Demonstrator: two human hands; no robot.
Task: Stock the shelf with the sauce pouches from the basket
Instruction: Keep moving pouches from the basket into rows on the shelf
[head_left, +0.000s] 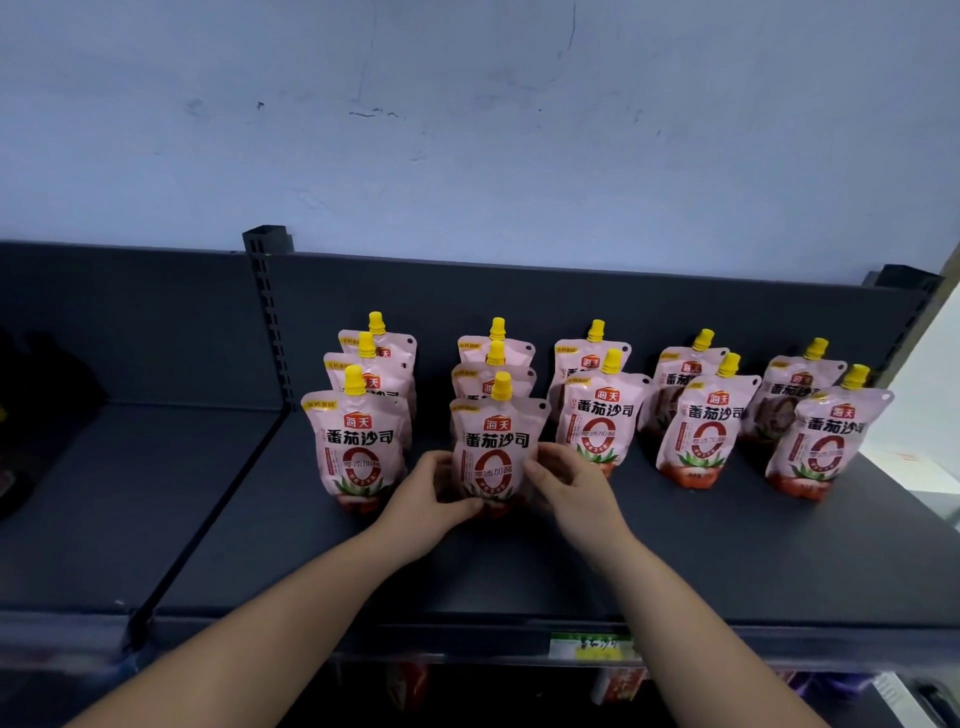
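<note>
Bare forearms reach up from the bottom of the view to the dark grey shelf. Left grip and right grip close on one tomato sauce pouch from either side, low down. The fingers curl round its side edges and the thumbs lie on its front near the bottom.

The held pouch stands upright about midway between the shelf's front edge and its back panel, at the head of the second column from the left. It is a pale pink stand-up pouch with a yellow cap on a top spout. Its front carries a red logo box, bold dark Chinese characters, a big red ring below them and a tomato picture at the base.

Eleven matching pouches stand with it in five columns running back toward the rear panel. The two left columns are three deep, counting the held one, and the other three are two deep. Several show a small punch hole in the upper right corner. A blurred green-and-yellow price label sits on the shelf's front edge.
</note>
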